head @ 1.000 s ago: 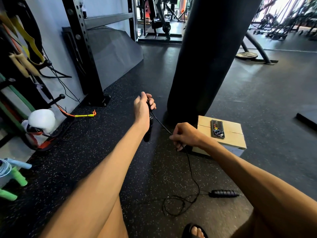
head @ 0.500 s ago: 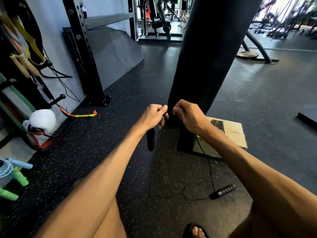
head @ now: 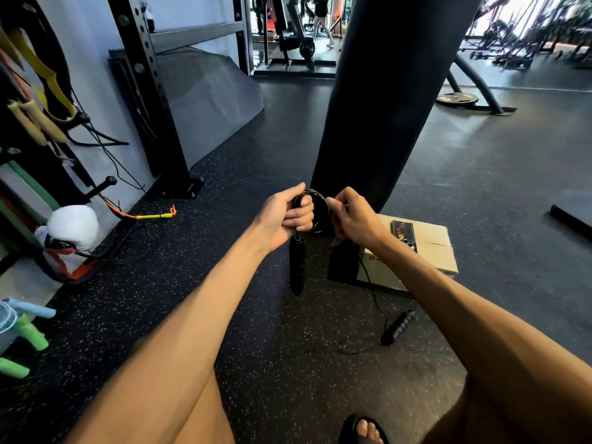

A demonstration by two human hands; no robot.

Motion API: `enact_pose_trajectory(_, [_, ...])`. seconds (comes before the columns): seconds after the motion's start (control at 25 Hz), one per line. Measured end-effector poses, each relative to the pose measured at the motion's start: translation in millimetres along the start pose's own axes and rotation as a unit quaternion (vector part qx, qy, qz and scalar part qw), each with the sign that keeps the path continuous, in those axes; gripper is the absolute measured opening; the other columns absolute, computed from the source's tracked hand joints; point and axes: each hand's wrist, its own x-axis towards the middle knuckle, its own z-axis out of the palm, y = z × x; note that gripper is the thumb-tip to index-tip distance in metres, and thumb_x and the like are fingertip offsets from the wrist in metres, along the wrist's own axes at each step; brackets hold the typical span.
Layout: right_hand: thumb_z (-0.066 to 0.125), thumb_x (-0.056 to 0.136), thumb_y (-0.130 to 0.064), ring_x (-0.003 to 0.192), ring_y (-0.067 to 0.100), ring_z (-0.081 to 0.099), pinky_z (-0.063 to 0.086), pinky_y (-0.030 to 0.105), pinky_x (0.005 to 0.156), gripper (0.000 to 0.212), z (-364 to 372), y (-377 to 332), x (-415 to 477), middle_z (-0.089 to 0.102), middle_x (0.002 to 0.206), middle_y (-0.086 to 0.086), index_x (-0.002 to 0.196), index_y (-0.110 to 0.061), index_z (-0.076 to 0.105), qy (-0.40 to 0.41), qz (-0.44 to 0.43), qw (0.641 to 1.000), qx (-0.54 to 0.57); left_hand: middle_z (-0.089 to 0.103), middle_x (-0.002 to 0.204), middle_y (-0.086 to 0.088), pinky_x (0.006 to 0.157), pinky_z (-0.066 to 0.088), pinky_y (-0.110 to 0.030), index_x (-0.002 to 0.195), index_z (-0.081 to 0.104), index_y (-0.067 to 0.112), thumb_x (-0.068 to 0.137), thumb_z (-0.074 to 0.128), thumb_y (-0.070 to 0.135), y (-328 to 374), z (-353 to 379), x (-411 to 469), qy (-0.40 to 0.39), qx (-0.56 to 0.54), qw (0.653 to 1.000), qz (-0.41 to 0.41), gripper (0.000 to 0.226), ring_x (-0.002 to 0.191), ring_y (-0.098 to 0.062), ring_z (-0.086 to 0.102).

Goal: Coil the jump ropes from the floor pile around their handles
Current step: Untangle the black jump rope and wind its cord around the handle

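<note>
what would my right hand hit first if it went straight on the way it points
Most likely the rope coil, directly ahead of the right hand, with the left hand just beyond; depth is unclear.

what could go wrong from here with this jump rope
The slack rope drops from the right hand past the cardboard box, so it may catch on the box's edge. When pulled, the floor handle may skid or whip toward the sandalled foot. The coil is gripped only in the left hand, so its loops might spring open.
</note>
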Motion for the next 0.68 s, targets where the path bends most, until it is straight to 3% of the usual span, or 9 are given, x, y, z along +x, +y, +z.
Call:
enact_pose_trajectory(0.12, [0.043,0.104,-0.020,0.054,0.028,0.066,0.058,0.051,0.057,0.013,1,0,-10,0.062,0.064,0.013,0.098,-0.009,0.041,-0.064,0.044,0.996,0.037,0.025,0.043,0.007,0.046,0.024,-0.024,0.070,0.042,0.013,0.104,0.027,0.031,4,-4,1,0.007,-0.122,0.992,0.034,0.041,0.036,-0.008,0.020])
enact_pose_trajectory(0.2, [0.043,0.104,-0.018,0.065,0.038,0.070,0.059,0.049,0.064,0.015,1,0,-17,0.067,0.073,0.021,0.108,-0.004,0.040,-0.106,0.079,0.991,0.034,0.029,0.047,0.005,0.052,0.028,-0.025,0.076,0.045,0.012,0.105,0.024,0.030,6,-5,2,0.029,-0.171,0.982,0.069,0.040,0.041,-0.010,0.024])
enact_pose_trajectory(0.36, [0.055,0.099,-0.014,0.076,0.034,0.074,0.062,0.043,0.069,0.015,2,8,-23,0.073,0.084,0.023,0.104,-0.004,0.045,-0.190,0.132,0.973,-0.019,0.036,0.056,0.000,0.063,0.032,-0.029,0.081,0.051,0.007,0.107,0.023,0.028,8,-6,7,0.143,-0.192,0.961,0.139,0.043,0.048,-0.014,0.031])
enact_pose_trajectory(0.52, [0.061,0.096,-0.016,0.075,0.025,0.075,0.060,0.031,0.065,0.014,6,15,-26,0.075,0.083,0.018,0.090,-0.004,0.058,-0.258,0.139,0.953,-0.078,0.041,0.058,-0.003,0.058,0.039,-0.030,0.082,0.051,0.005,0.107,0.029,0.023,9,-8,11,0.258,-0.094,0.941,0.198,0.038,0.045,-0.015,0.041])
enact_pose_trajectory(0.68, [0.061,0.095,-0.018,0.069,0.027,0.070,0.059,0.036,0.065,0.014,4,7,-23,0.070,0.076,0.013,0.089,-0.006,0.058,-0.232,0.080,0.968,-0.055,0.049,0.056,-0.005,0.053,0.046,-0.024,0.081,0.054,0.007,0.105,0.036,0.021,4,-15,11,0.346,0.184,0.890,0.234,0.033,0.041,-0.012,0.050])
